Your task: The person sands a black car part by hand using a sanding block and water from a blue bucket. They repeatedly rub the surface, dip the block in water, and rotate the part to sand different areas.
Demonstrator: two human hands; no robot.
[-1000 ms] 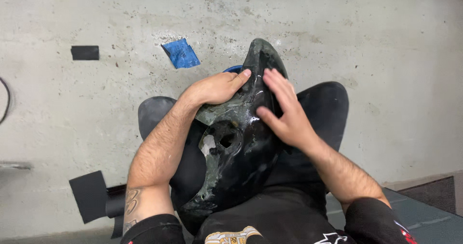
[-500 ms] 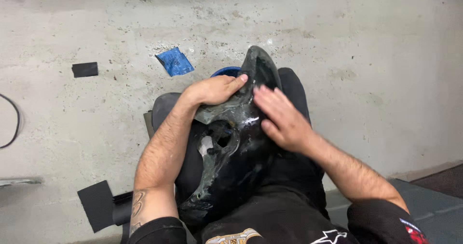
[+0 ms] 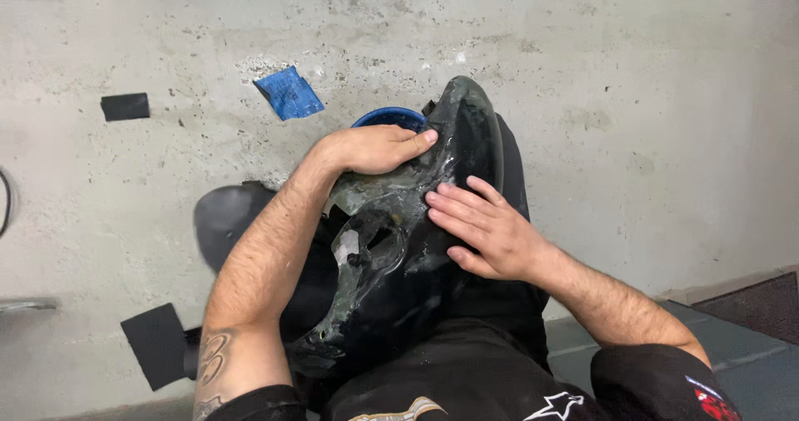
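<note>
A glossy black, wet-looking curved body panel [image 3: 391,255] with cut-out holes rests across my lap, its narrow end pointing away from me. My left hand [image 3: 374,149] grips the panel's upper left edge, thumb over the rim. My right hand [image 3: 483,230] lies flat on the panel's right side with fingers spread, pressing on its surface. I cannot tell whether anything lies under the palm.
A blue round container [image 3: 388,119] peeks out behind the panel, just past my left hand. A blue sheet [image 3: 289,93] lies on the concrete floor beyond it. Black pieces lie at the left [image 3: 125,106] and lower left [image 3: 154,344]. A dark mat [image 3: 749,300] sits at the right.
My right hand slid down the panel from near its tip toward the middle. The left hand kept its hold on the upper edge. The view shifted slightly.
</note>
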